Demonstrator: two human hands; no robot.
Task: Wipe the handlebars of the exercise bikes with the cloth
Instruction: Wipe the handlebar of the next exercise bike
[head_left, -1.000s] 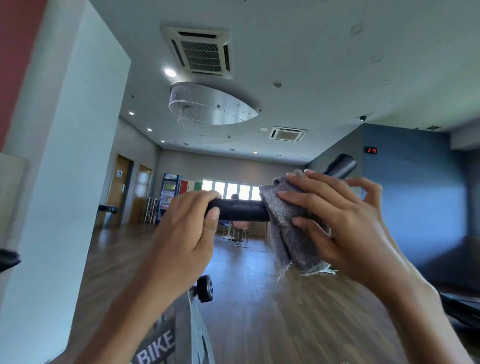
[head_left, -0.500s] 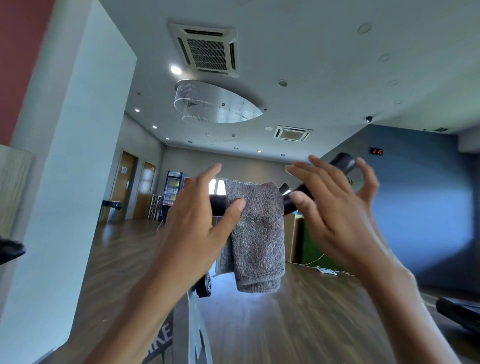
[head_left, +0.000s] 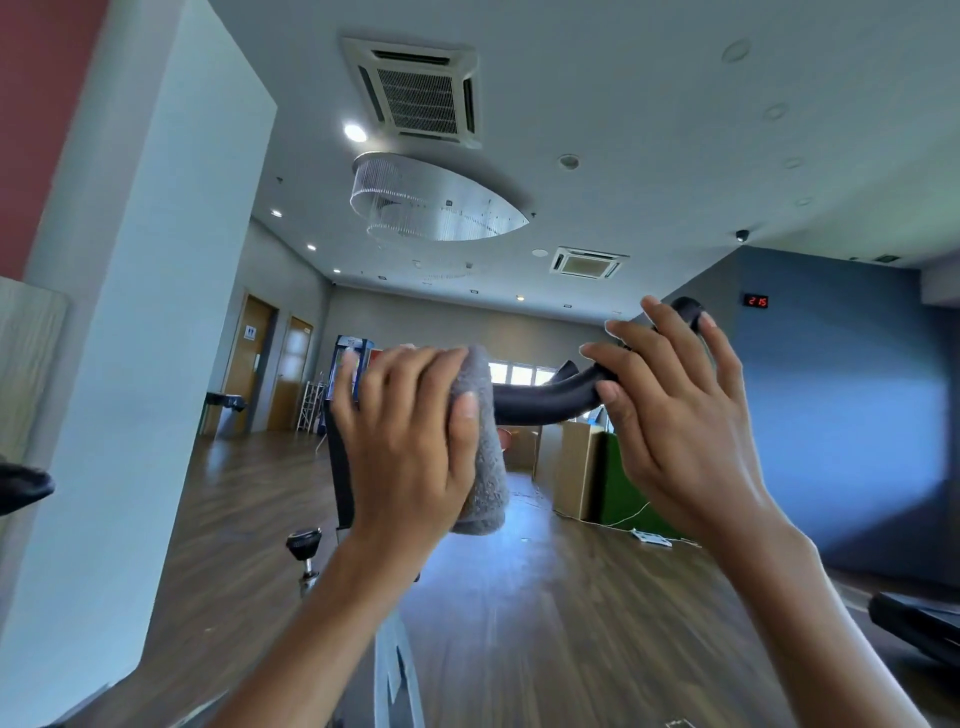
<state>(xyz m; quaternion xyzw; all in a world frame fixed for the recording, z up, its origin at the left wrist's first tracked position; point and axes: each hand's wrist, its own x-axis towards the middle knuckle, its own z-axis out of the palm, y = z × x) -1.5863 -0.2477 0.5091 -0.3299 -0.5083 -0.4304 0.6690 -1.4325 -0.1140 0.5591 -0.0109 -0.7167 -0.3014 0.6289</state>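
Mid-wipe in a gym hall, above a wooden floor (head_left: 545, 623) and beneath a ceiling air-conditioning unit (head_left: 421, 93). Clasped in the left hand (head_left: 410, 447), fingers and thumb curled fully round it: the grey cloth (head_left: 484, 467), folded over the left stretch of the black handlebar (head_left: 545, 402) and hanging down below it. Spread about the bar's upturned right end: the right hand (head_left: 675, 431), fingers only loosely bent, thumb at the tube; firm hold or mere touch, impossible to tell. Bare between the two hands, the middle curve of the bar. By the look of it, partway through this bike, with the right end apparently not yet reached by the cloth. Near right, part of another dark machine (head_left: 914, 623), perhaps awaiting its turn.
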